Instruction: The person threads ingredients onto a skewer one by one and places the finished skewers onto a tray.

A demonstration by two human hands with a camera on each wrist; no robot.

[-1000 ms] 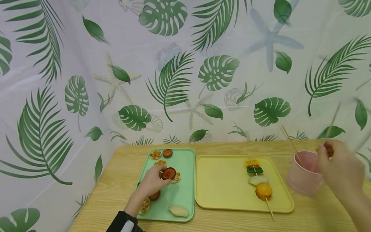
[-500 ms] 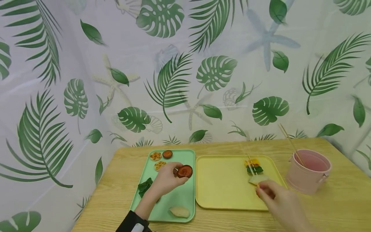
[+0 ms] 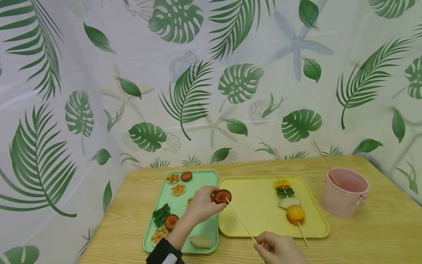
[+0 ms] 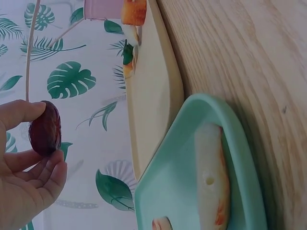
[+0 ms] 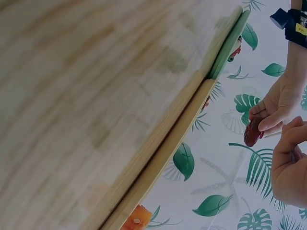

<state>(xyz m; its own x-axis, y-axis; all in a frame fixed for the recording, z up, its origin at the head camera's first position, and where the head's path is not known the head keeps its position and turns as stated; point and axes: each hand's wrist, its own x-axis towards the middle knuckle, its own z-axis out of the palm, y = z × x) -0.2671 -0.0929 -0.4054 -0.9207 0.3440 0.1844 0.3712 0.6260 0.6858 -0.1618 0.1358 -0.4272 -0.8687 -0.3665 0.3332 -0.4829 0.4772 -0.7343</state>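
Note:
My left hand holds a dark brown, round toy mushroom cap between thumb and fingers, over the seam between the two trays. A thin wooden skewer slants up from my right hand, which pinches it near its lower end. The skewer's far end meets the middle of the mushroom cap's face. In the left wrist view the cap is seen edge-on, with the skewer running up from it. Both hands show in the right wrist view, the right hand nearer the camera.
On the green tray lie lotus root slices, mushroom caps, a green leaf and a pale piece. The yellow tray bears a loaded skewer. A pink bucket holds wooden sticks.
My left hand has carried the mushroom cap rightward from the green tray. My right hand has come from the bucket, across the yellow tray, to the front with a skewer that now meets the cap.

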